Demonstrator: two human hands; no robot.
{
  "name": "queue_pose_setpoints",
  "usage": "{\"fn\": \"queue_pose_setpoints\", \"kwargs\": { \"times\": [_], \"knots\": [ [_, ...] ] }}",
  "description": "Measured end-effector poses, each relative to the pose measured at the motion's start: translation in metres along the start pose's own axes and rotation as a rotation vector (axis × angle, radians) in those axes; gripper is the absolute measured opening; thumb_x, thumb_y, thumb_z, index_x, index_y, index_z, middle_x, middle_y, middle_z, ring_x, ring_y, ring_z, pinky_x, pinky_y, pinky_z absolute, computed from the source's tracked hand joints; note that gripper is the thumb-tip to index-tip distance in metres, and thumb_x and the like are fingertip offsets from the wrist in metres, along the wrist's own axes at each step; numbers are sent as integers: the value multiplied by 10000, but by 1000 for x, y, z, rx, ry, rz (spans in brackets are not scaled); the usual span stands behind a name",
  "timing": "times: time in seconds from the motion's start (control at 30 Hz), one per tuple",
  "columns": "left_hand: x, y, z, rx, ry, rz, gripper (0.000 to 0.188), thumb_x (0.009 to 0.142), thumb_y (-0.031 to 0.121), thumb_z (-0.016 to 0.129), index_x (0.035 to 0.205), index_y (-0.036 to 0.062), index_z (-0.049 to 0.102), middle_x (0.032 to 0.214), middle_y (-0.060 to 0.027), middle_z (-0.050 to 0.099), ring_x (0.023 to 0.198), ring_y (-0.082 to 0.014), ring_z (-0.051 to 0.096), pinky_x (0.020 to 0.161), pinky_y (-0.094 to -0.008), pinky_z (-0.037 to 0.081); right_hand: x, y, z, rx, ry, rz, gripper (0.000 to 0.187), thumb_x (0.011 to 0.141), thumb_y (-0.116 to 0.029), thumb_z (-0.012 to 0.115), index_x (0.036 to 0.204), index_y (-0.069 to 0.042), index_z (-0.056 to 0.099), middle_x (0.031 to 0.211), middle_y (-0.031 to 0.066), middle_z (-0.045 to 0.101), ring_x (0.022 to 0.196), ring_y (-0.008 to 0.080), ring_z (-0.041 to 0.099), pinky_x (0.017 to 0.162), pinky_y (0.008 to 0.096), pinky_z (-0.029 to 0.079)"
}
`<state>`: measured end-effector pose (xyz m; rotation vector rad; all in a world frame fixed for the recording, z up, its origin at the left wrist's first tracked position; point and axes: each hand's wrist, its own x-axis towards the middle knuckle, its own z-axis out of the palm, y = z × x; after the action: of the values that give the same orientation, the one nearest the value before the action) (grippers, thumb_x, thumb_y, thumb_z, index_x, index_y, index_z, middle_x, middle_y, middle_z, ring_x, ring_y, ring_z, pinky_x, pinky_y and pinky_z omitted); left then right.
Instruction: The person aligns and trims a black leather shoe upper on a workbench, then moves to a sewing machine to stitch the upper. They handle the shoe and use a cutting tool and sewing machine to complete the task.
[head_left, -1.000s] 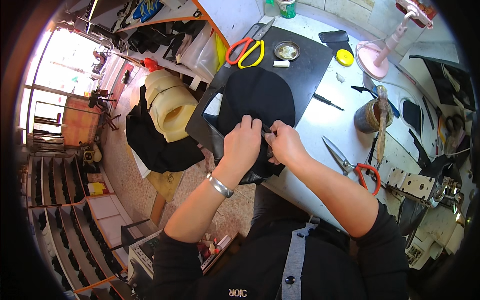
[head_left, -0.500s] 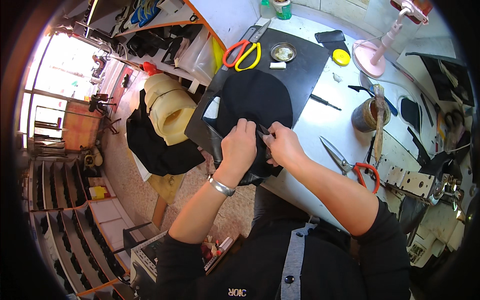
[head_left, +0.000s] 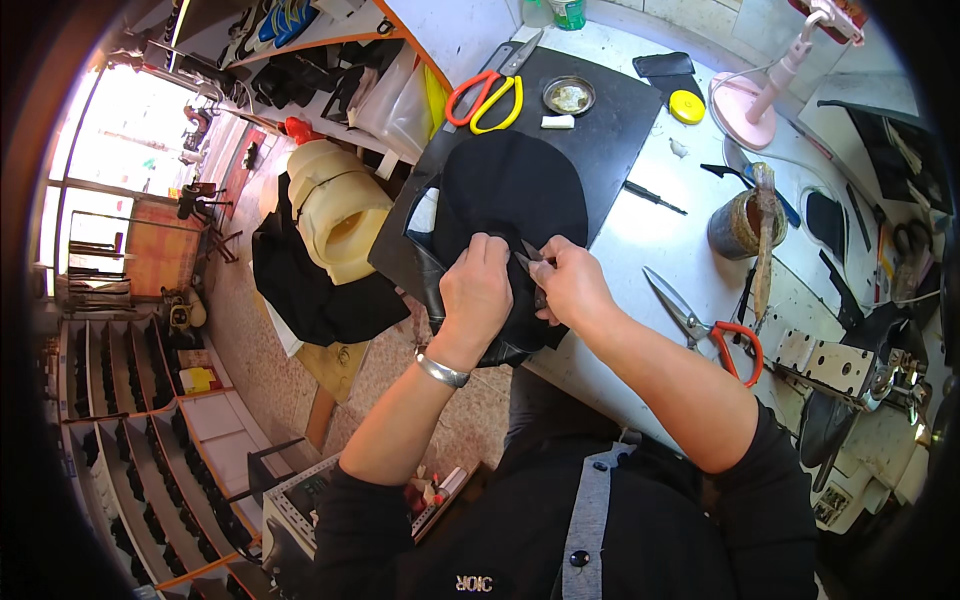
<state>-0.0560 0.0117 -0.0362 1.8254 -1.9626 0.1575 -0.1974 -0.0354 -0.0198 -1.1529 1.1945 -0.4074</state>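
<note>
Black cloth piece (head_left: 515, 185) lies on black mat (head_left: 615, 110), left side of desk (head_left: 625, 270). Left hand (head_left: 478, 292): fingers bunched on cloth, can't tell if pinching. Right hand (head_left: 572, 285): fingers pinch small pointed tool (head_left: 523, 260) at cloth. Red-handled scissors (head_left: 692, 326) lie right.

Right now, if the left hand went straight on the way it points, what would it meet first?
The left hand would likely meet the black cloth just ahead; depth is unclear, so it might pass above.
</note>
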Motion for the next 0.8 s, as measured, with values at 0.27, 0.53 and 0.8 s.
{"fn": "queue_pose_setpoints", "kwargs": {
  "times": [0.27,0.53,0.8],
  "knots": [
    [-1,4,2,98,-2,28,85,816,44,593,876,63,536,822,-90,523,695,-258,597,575,-355,495,3,-1,1,-149,-62,-110,144,940,-94,546,979,41,517,628,85,543,470,195,568,415,317,489],
    [-1,5,2,179,23,93,109,773,66,595,833,82,506,814,-65,493,696,-209,580,548,-306,503,-2,-3,-2,-67,-11,-51,180,922,-87,544,991,79,539,654,199,613,508,310,633,456,386,518],
    [-2,5,3,167,25,88,100,781,58,585,826,80,499,808,-64,489,676,-213,571,544,-310,499,1,1,-2,31,-19,24,114,932,-81,551,945,25,513,635,73,527,459,178,539,417,301,498]
  ]
}}
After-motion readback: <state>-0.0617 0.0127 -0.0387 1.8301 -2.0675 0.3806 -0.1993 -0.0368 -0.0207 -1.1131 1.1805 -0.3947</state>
